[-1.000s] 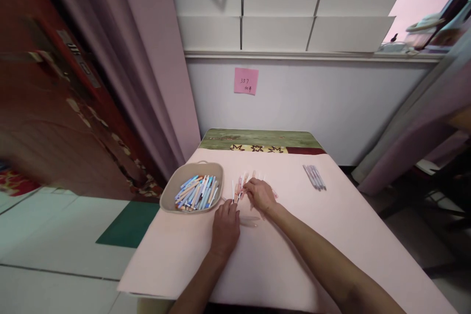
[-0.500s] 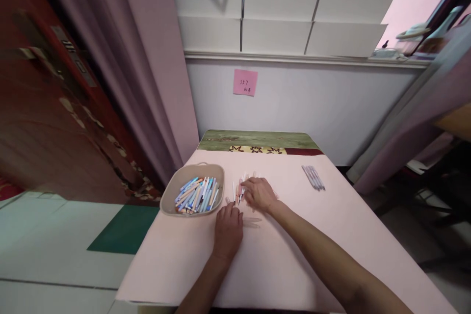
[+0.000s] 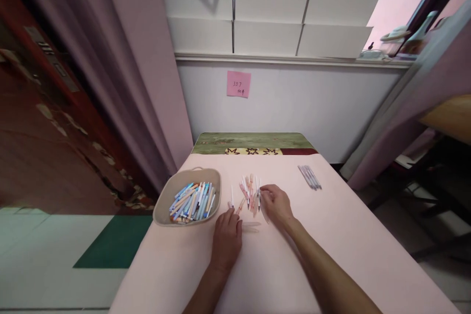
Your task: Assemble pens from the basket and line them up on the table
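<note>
Table: pale pink top (image 3: 176, 265), basket of pens (image 3: 160, 208) on the left
Loose pens (image 3: 250, 192): mid-table, between basket and grey pens (image 3: 309, 177)
Left hand (image 3: 226, 235): fingers at the near pens, grip unclear
Right hand (image 3: 275, 203): fingertips pinched round a slim pen

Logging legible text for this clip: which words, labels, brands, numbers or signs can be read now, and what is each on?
"357", handwritten on the pink note on the wall; the smaller line beneath is too blurred to read.
Heaped pens, loose pens and grey pens: any print too small to read.
No brand can be read.
</note>
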Available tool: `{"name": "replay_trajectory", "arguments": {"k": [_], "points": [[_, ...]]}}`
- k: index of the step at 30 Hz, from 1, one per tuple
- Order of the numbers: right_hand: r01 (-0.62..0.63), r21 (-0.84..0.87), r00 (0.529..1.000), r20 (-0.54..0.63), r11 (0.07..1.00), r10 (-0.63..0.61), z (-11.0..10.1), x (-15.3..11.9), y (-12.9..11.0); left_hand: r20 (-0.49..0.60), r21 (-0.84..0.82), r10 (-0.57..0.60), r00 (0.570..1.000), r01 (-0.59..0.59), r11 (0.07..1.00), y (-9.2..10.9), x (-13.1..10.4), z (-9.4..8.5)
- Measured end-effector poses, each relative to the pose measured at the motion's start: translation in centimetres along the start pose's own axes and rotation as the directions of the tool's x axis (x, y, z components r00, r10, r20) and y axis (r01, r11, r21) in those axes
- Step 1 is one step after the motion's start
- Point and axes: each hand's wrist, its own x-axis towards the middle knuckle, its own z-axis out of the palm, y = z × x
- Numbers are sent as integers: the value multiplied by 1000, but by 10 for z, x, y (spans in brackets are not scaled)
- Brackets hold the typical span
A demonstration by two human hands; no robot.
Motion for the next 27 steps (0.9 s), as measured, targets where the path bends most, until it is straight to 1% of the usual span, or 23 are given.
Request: {"name": "replay_trajectory", "arguments": {"k": [1, 2, 3, 5, 7, 9, 10, 12, 15, 17, 19, 21, 23, 25, 27], "points": [[-90, 59, 992, -81, 994, 95, -3, -3, 8, 3, -9, 7, 1000, -7, 1000, 0, 0, -1], [-159, 116, 973, -151, 980, 176, -7, -5, 16, 8, -13, 8, 1000, -8, 1000, 1, 0, -1], [-202, 165, 950, -208, 965, 234, -10, -6, 24, 12, -13, 6, 1000, -6, 1000, 1, 0, -2], [-235, 226, 914, -279, 946, 294, -16, -3, 37, 13, -3, 1, 1000, -1, 1000, 2, -1, -4], [-246, 244, 903, -293, 938, 313, -22, 3, 47, 6, 12, 4, 1000, -4, 1000, 3, 0, -6], [-246, 234, 911, -277, 941, 307, -25, 11, 54, 9, 22, 24, 1000, -24, 999, 5, 5, -8], [-238, 223, 917, -269, 945, 294, -26, 15, 57, 27, 20, 42, 999, -43, 999, 7, 10, -8], [-218, 200, 926, -267, 955, 267, -26, 20, 63, 97, 3, 97, 991, -97, 995, 11, 26, -5], [-224, 184, 925, -270, 957, 268, -22, 22, 70, 227, -7, 167, 960, -170, 985, 17, 58, 8], [-230, 186, 922, -271, 955, 275, -20, 21, 74, 289, 21, 193, 938, -208, 978, 18, 77, 21], [-219, 186, 929, -260, 958, 263, -20, 20, 77, 329, 58, 189, 925, -220, 974, 17, 89, 32], [-208, 172, 938, -243, 963, 246, -21, 21, 77, 329, 85, 167, 929, -206, 975, 14, 93, 38], [-188, 143, 949, -228, 972, 217, -23, 23, 76, 307, 96, 140, 941, -177, 980, 11, 90, 40], [-140, 94, 968, -196, 986, 156, -24, 24, 72, 294, 94, 114, 949, -147, 985, 9, 83, 38], [-76, 21, 987, -139, 997, 78, -25, 24, 67, 289, 95, 95, 953, -127, 987, 7, 75, 35]]}}
